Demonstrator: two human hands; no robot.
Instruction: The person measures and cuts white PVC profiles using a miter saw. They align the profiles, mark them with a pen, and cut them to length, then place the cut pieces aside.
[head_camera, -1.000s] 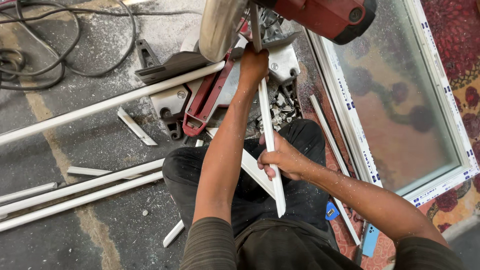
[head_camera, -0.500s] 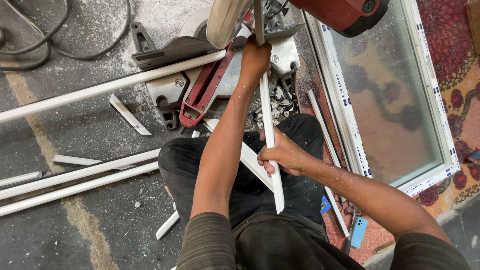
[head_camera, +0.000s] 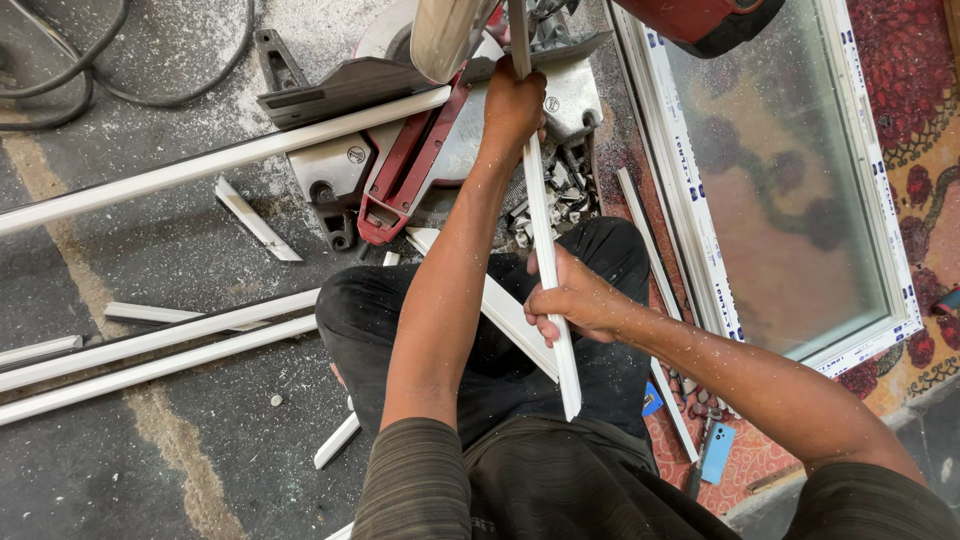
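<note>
Head view: left hand (head_camera: 513, 103) clenched round a white strip (head_camera: 545, 235), near its far end, pressing it to the saw (head_camera: 440, 120) table. Right hand (head_camera: 572, 303) gripping the same strip lower down, fingers wrapped over it, above the lap. Strip running from under the blade guard, past the left fingers, through the right fingers, its cut end just beyond them toward the body. Left of the hands, long white strips (head_camera: 160, 345) on the floor. Right of them, a white window frame (head_camera: 700, 260) lying flat.
</note>
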